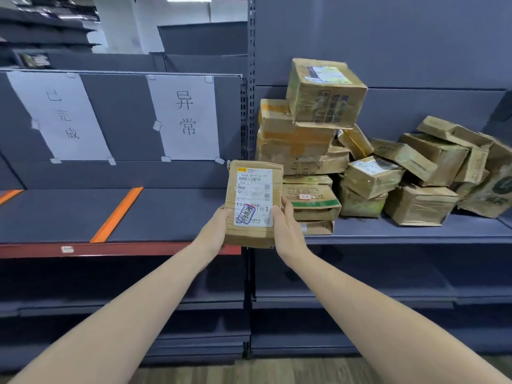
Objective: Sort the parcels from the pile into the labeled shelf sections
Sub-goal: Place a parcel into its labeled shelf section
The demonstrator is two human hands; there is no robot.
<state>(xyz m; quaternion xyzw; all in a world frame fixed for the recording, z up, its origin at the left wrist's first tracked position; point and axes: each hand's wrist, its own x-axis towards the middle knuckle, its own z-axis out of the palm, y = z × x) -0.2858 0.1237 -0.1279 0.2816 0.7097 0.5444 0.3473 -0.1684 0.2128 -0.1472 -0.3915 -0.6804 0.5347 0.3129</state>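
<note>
I hold a small flat cardboard parcel (253,202) upright in front of the shelf post, its white shipping label with a stamp facing me. My left hand (214,231) grips its lower left edge and my right hand (285,227) grips its lower right edge. To the right, a pile of worn cardboard parcels (360,162) lies on the right shelf. On the left shelf's back panel hang two white paper labels, one at the left (59,116) and one nearer the post (185,117).
The left shelf (69,214) has a red front edge and orange divider strips (117,214) marking its sections. A perforated metal post (250,79) separates the two shelf units. Lower grey shelves (360,297) run beneath; wooden floor shows at the bottom.
</note>
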